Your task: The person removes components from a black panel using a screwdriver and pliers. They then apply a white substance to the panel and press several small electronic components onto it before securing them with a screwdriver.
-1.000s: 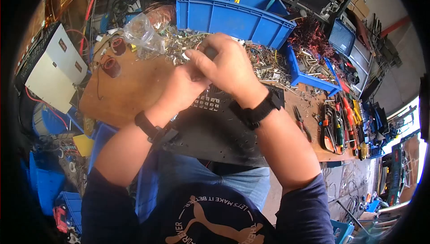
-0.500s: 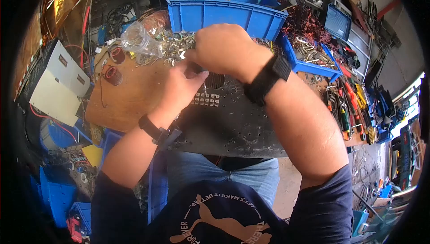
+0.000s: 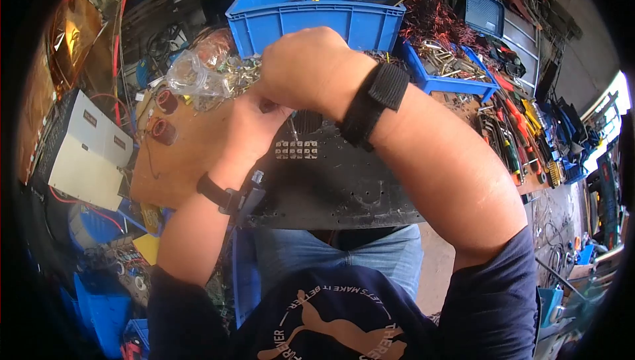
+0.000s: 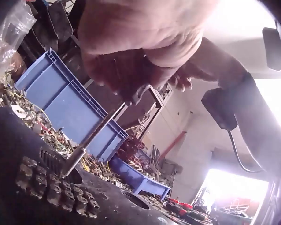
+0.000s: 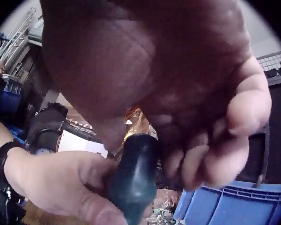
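Note:
My left hand grips the dark green handle of a screwdriver, seen close up in the right wrist view. Over the handle's butt end, my right hand curls with its thumb side and fingers on either side. From beneath the hands, the metal shaft slants down in the left wrist view. Its thicker lower end meets a double row of small metal terminals on a black panel. Much of the left hand's fingers is hidden in the head view by the right hand.
A large blue bin stands behind the hands, with a smaller blue tray of metal scraps to its right. Hand tools line the right side of the bench. Two red coils and a clear plastic bag lie at left.
The right hand has turned over and its forearm has swung outward to the right, covering more of the left hand. The left hand stays close to the terminals; the head view has shifted slightly.

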Motion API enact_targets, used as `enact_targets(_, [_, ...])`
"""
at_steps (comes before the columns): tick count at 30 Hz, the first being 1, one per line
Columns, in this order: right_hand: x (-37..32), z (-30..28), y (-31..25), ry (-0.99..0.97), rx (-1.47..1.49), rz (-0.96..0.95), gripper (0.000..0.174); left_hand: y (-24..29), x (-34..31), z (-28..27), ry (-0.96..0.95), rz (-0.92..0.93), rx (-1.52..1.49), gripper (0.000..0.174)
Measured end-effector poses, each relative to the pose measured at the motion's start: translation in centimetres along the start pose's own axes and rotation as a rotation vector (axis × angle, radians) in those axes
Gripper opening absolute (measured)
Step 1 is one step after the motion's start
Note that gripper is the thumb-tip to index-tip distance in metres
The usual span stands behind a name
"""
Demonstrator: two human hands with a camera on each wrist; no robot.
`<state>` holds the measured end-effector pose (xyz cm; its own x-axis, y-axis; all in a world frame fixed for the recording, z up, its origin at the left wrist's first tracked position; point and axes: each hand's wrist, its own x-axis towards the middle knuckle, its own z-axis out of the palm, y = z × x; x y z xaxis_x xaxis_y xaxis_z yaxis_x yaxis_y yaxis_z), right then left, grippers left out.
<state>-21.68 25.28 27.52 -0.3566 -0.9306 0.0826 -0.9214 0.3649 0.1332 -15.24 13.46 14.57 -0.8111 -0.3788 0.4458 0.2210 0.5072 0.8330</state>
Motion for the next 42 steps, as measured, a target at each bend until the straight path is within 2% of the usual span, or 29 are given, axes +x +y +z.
enact_targets(2, [-0.2,0.5,0.1,0.057,-0.08,-0.036,0.026,0.2,-0.1,0.4,0.049,0.025,0.006,0.038])
enact_targets(4, [0.1,0.6,0.2,0.038,-0.034,-0.026,0.024,-0.4,-0.2,0.8,0.108,0.038,-0.021,0.038])
enact_targets(7, [0.3,0.1,0.7,-0.022,0.033,-0.043,0.021,-1.0,-0.1,0.8,0.086,0.028,0.037,0.037])
enact_targets(10, [1.3,0.8,1.7,-0.038,0.112,-0.076,0.021,-1.1,0.0,1.1,0.077,0.058,-0.303,0.033])
enact_targets(14, [1.0,0.8,1.8,-0.029,0.164,-0.08,0.023,-1.1,0.4,0.5,0.02,-0.011,-0.221,0.032])
enact_targets(17, [-0.4,-1.0,0.2,-0.026,0.094,0.07,0.024,-1.6,0.3,0.6,0.028,-0.02,-0.157,0.034])
enact_targets(20, [-0.4,-0.1,0.4,0.025,-0.007,0.022,0.023,-1.4,0.2,1.0,0.05,-0.008,-0.099,0.037])
enact_targets(22, [0.0,0.7,1.3,0.057,0.104,-0.066,0.021,-2.1,0.3,1.4,0.093,0.014,-0.105,0.039])
enact_targets(26, [0.5,1.8,2.4,0.049,0.232,-0.208,0.02,-2.0,0.6,1.3,0.06,0.033,-0.136,0.042])
enact_targets(29, [-0.9,-0.2,0.8,-0.008,0.134,0.001,0.02,-0.9,0.5,1.3,0.046,0.005,-0.122,0.039])
enact_targets(32, [-1.1,0.1,0.9,0.043,0.051,-0.001,0.021,-1.3,0.6,1.4,0.032,0.013,-0.116,0.032])
enact_targets(34, [-0.5,1.1,1.6,0.086,0.126,-0.087,0.019,-1.5,0.6,1.6,0.047,0.025,-0.105,0.026])
enact_targets(38, [0.0,1.4,1.9,0.047,0.229,-0.142,0.018,-0.6,0.6,1.7,0.029,0.0,-0.208,0.03])
enact_targets(40, [-0.7,0.2,0.8,0.029,0.127,-0.021,0.019,-0.7,0.6,1.5,-0.048,-0.026,-0.252,0.034])
enact_targets(42, [-0.9,-0.1,0.5,0.022,0.068,0.025,0.022,-0.2,0.5,1.9,0.001,-0.007,-0.179,0.036])
